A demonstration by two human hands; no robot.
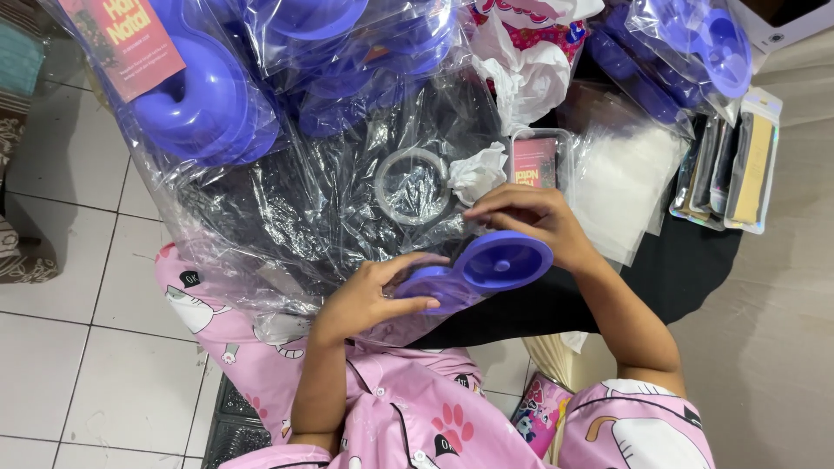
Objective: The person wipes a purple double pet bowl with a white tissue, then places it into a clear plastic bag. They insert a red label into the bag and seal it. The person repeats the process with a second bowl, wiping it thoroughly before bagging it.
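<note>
Both hands grip purple plastic mould [486, 269]: left hand [369, 300] fingers clamped at near-left edge, right hand [534, 221] fingers pinching far rim; clear bags [287, 208] behind.

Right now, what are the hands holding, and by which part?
Both hold a purple two-cup plastic container. The left hand grips the near cup's rim; the right hand rests fingers on the far cup's upper edge.

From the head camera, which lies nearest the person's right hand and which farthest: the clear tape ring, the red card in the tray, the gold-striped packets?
From the right hand:
1. Red card in the tray, just above it.
2. Clear tape ring, to its left.
3. Gold-striped packets, far right.
</note>
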